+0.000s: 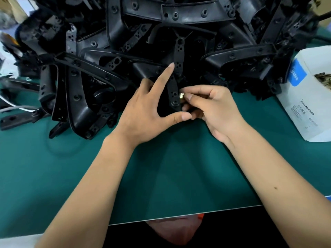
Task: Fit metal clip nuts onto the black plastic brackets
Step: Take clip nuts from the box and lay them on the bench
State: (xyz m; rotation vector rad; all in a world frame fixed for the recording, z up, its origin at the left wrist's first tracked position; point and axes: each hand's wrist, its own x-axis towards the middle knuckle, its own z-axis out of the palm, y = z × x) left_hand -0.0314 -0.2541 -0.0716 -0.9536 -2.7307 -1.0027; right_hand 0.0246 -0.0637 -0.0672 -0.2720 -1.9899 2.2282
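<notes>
the near edge of the bench [179, 214] runs across the bottom, its green mat bare between the two forearms that reach forward over it. below that edge is dark space with a reddish shape showing.

further in, the left hand [143, 111] holds a narrow black bracket [176, 81] from the left, thumb under its lower end and forefinger stretched up alongside it, the other fingers hidden behind. the bracket stands roughly upright, a slim strip with round holes and small bosses along its length. the right hand [213, 108] pinches a small shiny clip nut [182, 95] between thumb and fingertips and has it against the bracket's right edge, low down.

behind the hands, a big heap of black brackets [161, 33] fills the far bench from side to side, crowding right up to the fingers. at the right edge stands a white box [308, 104] with a blue label, holding small brownish metal pieces. at the left a grey cable [12, 109] lies on the mat.
</notes>
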